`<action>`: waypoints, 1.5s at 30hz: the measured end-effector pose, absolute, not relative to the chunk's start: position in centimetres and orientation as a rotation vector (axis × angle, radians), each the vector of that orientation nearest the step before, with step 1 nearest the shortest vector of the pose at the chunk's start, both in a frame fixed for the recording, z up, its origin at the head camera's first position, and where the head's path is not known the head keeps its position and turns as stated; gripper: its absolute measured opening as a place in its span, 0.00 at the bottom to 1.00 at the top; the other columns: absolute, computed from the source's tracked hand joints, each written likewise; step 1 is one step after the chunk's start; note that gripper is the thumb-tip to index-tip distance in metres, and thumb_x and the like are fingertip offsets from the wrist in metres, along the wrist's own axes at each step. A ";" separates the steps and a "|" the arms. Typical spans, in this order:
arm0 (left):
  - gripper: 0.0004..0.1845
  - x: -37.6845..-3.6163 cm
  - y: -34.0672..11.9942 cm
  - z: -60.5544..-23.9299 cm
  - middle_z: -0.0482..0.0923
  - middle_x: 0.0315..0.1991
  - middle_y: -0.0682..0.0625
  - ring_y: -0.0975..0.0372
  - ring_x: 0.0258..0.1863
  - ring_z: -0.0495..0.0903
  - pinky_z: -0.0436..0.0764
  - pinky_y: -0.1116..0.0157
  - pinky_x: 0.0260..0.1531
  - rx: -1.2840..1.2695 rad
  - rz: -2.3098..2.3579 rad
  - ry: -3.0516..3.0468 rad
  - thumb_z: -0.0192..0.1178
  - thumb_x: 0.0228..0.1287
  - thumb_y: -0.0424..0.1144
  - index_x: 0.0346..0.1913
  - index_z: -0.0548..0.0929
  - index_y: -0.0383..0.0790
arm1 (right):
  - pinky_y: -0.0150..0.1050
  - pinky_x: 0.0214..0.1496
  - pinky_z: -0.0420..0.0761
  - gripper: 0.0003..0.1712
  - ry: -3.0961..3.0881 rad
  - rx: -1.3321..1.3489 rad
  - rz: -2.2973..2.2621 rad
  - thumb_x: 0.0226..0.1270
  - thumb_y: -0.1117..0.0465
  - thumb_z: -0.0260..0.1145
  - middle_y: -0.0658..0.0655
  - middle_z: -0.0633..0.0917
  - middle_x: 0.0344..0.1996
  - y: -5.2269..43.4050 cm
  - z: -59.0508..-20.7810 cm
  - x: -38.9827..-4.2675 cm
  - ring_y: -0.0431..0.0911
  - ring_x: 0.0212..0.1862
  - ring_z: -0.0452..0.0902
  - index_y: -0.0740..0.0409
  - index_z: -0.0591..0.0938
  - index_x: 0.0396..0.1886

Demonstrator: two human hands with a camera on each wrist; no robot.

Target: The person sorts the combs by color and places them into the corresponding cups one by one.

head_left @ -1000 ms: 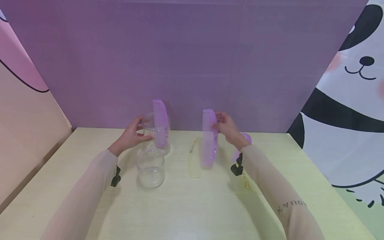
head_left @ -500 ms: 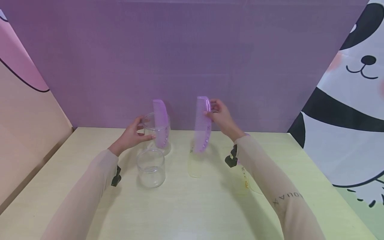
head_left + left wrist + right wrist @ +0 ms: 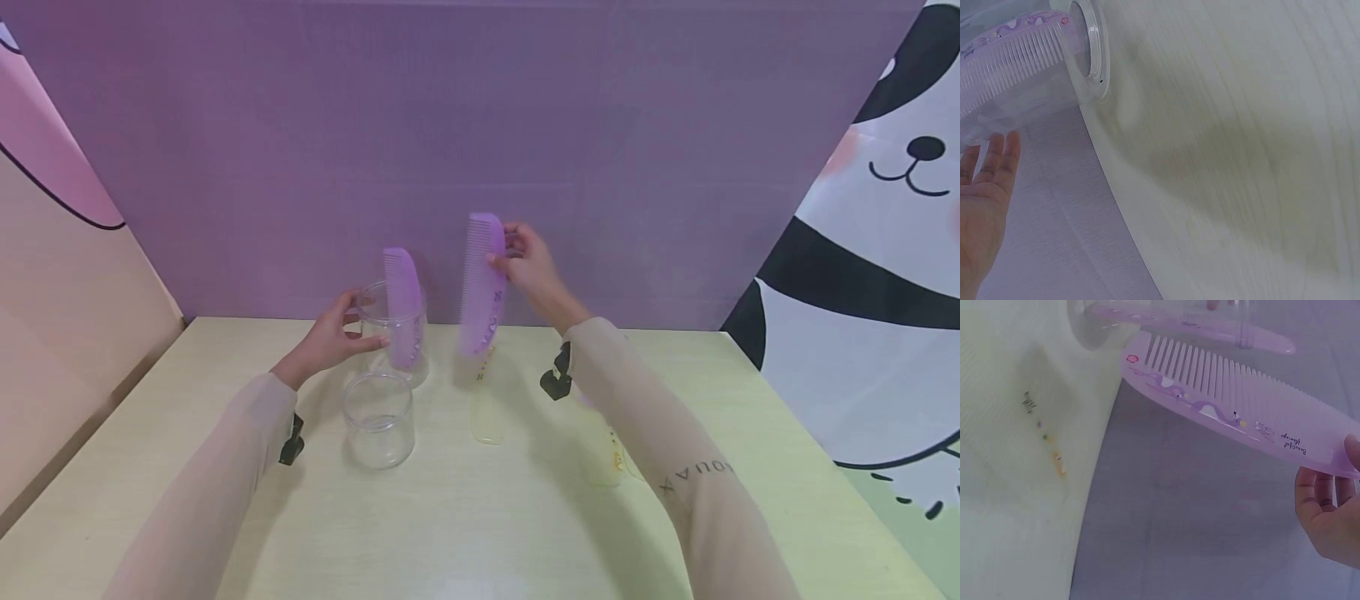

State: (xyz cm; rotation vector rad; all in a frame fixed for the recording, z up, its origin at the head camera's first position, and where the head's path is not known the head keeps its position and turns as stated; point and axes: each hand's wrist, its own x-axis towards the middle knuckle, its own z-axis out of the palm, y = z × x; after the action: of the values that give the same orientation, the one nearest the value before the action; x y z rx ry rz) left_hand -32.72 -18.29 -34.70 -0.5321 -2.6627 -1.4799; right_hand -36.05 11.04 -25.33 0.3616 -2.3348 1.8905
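My left hand (image 3: 358, 330) grips a clear jar (image 3: 371, 310) standing at the back of the pale table (image 3: 480, 533). A purple comb (image 3: 402, 307) stands upright inside that jar; the left wrist view shows the purple comb (image 3: 1010, 53) through the jar wall (image 3: 1079, 69), with the left hand (image 3: 985, 206) beside it. My right hand (image 3: 508, 252) pinches a second purple comb (image 3: 480, 283) by its top end and holds it upright in the air, just right of the jar. In the right wrist view this second comb (image 3: 1229, 409) has printed figures on it, and its teeth face the jar.
A second clear jar (image 3: 378, 419) stands empty in front of the first. A pale yellow comb (image 3: 486, 408) lies flat on the table below the raised comb. Another yellowish comb (image 3: 609, 450) lies partly under my right forearm. A purple wall closes the back.
My right hand has lifted the purple comb up and to the left, closer to the jar. The left hand and both jars have stayed put.
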 end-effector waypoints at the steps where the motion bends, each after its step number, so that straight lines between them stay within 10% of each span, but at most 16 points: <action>1: 0.50 -32.4 -18.1 -34.3 0.57 0.67 0.40 0.43 0.64 0.62 0.73 0.50 0.56 -0.529 -1.488 -2.663 0.70 0.48 0.44 0.69 0.49 0.38 | 0.43 0.49 0.78 0.25 -2.331 0.364 1.889 0.59 0.73 0.60 0.63 0.76 0.49 10.8 -25.2 -36.1 0.51 0.48 0.73 0.60 0.67 0.57; 26: 0.46 -30.7 -17.2 -32.8 0.56 0.66 0.34 0.40 0.63 0.62 0.73 0.49 0.55 -0.544 -1.502 -2.664 0.67 0.51 0.35 0.68 0.49 0.32 | 0.41 0.48 0.79 0.20 -2.019 0.319 2.105 0.59 0.71 0.62 0.55 0.77 0.43 8.1 -20.4 -37.0 0.47 0.44 0.74 0.56 0.71 0.51; 45: 0.51 -33.2 -18.1 -35.3 0.58 0.66 0.41 0.44 0.63 0.64 0.75 0.51 0.55 -0.540 -1.471 -2.662 0.71 0.45 0.48 0.68 0.50 0.40 | 0.36 0.40 0.80 0.19 -1.951 0.339 2.083 0.58 0.71 0.63 0.58 0.78 0.42 4.0 -22.0 -36.4 0.45 0.39 0.74 0.57 0.71 0.48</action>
State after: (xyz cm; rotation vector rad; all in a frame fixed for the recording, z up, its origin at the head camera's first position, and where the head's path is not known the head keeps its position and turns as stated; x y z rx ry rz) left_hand -33.20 -18.08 -35.28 -0.5401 -2.6623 -1.4705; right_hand -36.42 4.04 -22.00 0.3391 -1.9513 2.0829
